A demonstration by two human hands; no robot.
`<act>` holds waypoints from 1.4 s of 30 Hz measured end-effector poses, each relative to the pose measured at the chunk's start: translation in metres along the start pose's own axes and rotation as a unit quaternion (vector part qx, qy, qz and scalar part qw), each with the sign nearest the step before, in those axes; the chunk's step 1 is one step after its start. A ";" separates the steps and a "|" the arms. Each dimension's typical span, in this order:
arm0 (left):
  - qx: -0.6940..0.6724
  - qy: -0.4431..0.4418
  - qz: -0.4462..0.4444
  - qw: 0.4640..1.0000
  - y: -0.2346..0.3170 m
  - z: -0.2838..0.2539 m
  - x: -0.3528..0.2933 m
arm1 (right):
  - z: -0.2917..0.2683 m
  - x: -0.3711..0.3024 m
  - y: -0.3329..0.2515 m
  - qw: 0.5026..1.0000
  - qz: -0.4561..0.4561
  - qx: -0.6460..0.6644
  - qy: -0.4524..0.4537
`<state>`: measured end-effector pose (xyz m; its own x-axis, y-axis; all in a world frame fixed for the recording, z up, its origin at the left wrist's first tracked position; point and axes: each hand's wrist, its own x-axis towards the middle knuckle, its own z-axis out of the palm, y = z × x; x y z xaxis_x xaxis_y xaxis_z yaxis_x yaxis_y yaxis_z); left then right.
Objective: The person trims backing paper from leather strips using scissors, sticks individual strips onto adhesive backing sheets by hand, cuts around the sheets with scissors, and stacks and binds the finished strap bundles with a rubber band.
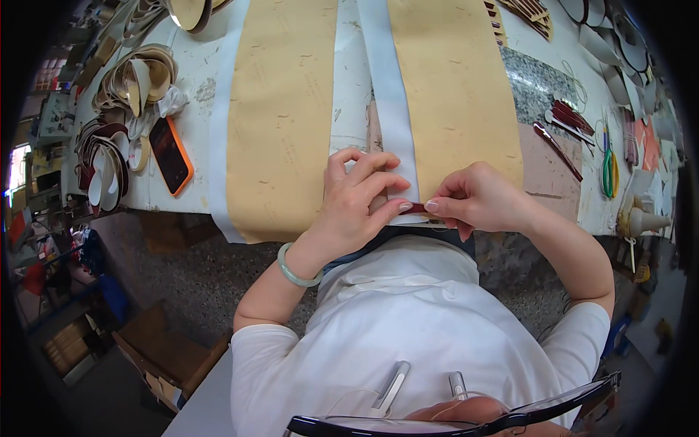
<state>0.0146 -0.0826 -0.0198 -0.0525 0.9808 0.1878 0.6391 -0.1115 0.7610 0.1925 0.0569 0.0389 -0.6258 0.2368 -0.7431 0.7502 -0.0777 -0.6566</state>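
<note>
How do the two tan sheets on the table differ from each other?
The left tan sheet lies free of both hands; the right tan sheet ends just beyond the right hand. The left sheet reaches nearer the table edge. Both are long, tan and lie flat.

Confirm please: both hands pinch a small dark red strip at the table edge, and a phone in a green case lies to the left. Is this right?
Not quite. The head view shows the phone in an orange case, not green. The rest holds: the left hand and right hand pinch the dark red strip at the table edge.
</note>
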 end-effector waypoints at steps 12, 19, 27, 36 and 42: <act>0.117 -0.033 0.132 0.984 0.011 0.001 0.003 | -0.038 -0.027 0.035 0.999 0.009 0.013 0.048; 0.197 -0.048 0.153 0.967 0.017 0.000 0.007 | -0.041 -0.039 0.027 0.986 0.086 -0.093 0.112; 0.170 -0.075 0.158 0.970 0.025 -0.002 0.007 | -0.097 -0.038 0.123 0.801 -0.236 -0.218 0.506; -0.167 -0.049 -0.045 0.984 0.062 0.014 0.030 | -0.043 -0.053 0.080 0.769 -0.359 -0.250 0.466; -0.429 -0.110 -0.185 0.877 0.071 0.027 0.032 | 0.000 -0.065 0.046 0.808 -0.410 -0.204 0.371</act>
<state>0.0788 -0.0549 0.0230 0.0744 0.9719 -0.2232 -0.2088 0.2340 0.9495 0.2676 0.0384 0.0567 -0.7615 0.5742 0.3006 0.2519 0.6896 -0.6790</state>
